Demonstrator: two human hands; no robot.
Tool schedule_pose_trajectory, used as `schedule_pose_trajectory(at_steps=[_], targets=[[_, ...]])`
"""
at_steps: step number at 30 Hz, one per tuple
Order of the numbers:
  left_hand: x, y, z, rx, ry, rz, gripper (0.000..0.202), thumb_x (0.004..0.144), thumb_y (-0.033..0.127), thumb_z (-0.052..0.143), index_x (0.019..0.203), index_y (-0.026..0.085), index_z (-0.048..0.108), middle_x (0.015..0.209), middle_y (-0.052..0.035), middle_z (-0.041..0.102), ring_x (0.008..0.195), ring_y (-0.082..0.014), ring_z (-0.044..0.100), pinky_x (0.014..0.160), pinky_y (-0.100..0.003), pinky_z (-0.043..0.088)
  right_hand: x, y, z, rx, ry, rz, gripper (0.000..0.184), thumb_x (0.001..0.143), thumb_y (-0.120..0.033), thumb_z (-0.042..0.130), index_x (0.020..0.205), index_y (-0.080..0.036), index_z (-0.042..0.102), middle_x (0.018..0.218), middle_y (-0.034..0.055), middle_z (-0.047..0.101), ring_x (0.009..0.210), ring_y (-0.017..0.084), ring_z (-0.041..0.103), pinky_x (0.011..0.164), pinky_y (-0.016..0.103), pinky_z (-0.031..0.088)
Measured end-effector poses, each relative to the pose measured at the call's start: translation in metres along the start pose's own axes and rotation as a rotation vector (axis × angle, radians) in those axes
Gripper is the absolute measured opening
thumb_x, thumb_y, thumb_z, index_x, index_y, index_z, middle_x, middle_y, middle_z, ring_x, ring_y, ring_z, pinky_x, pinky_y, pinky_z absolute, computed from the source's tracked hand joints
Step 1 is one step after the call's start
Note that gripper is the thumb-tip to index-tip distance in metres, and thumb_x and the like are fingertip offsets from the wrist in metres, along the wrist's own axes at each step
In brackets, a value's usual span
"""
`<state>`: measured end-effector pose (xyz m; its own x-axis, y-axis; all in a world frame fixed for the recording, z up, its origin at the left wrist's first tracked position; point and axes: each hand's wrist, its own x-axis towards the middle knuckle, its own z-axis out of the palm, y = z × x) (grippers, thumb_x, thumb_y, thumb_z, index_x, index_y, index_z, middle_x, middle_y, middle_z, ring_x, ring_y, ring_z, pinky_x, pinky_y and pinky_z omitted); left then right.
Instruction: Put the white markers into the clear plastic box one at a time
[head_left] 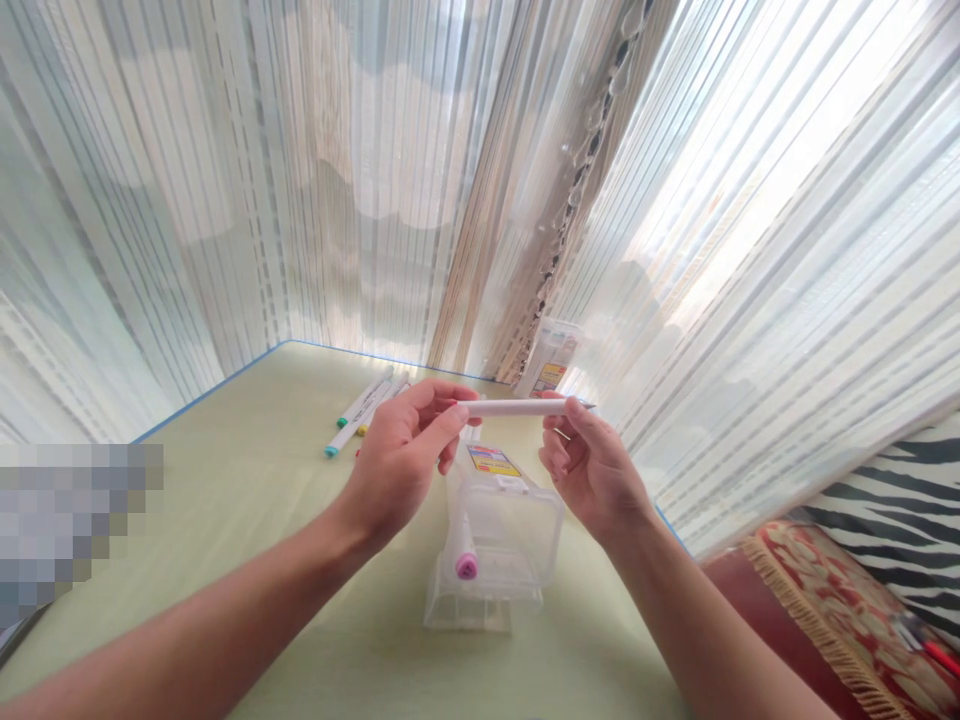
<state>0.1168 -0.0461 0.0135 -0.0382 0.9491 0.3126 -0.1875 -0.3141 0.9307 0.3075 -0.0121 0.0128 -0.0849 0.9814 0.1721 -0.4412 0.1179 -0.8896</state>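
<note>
Pinching w/ fingertips (444,424) of L hand (401,455) one end of white marker (517,407); R hand (592,470) nipping other end. Held level just above clear case (536,530), pink-capped marker (466,562) inside. Prob. mid-inspection or cap work; cap hard to make out. Calls for firm grip both ends.

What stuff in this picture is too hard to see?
Head view:
1. The white marker: its ends are covered by the left hand and right hand, so cap colours are hidden.
2. The label on the clear box: too small to read.
3. A patch of blurred squares hides the table edge there.
4. The pack by the curtain: glare washes out its print.
</note>
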Motion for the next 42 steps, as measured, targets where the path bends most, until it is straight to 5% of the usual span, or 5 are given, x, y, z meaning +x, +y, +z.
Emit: schedule_pose_trajectory(at_steps=[21,35,42], targets=[[0.0022,-0.0052,-0.0008,0.048,-0.025,-0.018,0.023,0.088,0.032,0.06,0.101,0.014,0.062,0.076,-0.0006,0.062,0.051,-0.0079,0.048,0.048,-0.024,0.039,-0.0015,-0.0005,0.0012,0.022,0.027,0.006,0.023,0.071,-0.033,0.08,0.087,-0.017,0.073,0.068,-0.0024,0.062,0.04,0.003,0.041,0.036,0.019,0.03],[0.0026,-0.0082,-0.0011,0.175,-0.027,-0.022,0.026,0.081,0.037,0.07,0.093,0.015,0.067,0.067,0.0022,0.059,0.051,-0.007,0.048,0.048,-0.021,0.037,-0.0049,-0.0019,0.0014,-0.011,-0.125,0.017,0.016,0.074,-0.024,0.075,0.09,-0.02,0.074,0.061,-0.002,0.061,0.041,0.005,0.046,0.04,0.019,0.03],[0.0027,-0.0069,-0.0002,0.072,-0.047,-0.043,0.026,0.084,0.034,0.065,0.101,0.013,0.065,0.069,0.0013,0.059,0.051,-0.0084,0.048,0.048,-0.023,0.038,-0.0043,-0.0018,0.0016,0.002,-0.115,0.013,0.019,0.074,-0.023,0.075,0.092,-0.02,0.075,0.063,-0.0017,0.062,0.041,0.005,0.046,0.039,0.019,0.03]])
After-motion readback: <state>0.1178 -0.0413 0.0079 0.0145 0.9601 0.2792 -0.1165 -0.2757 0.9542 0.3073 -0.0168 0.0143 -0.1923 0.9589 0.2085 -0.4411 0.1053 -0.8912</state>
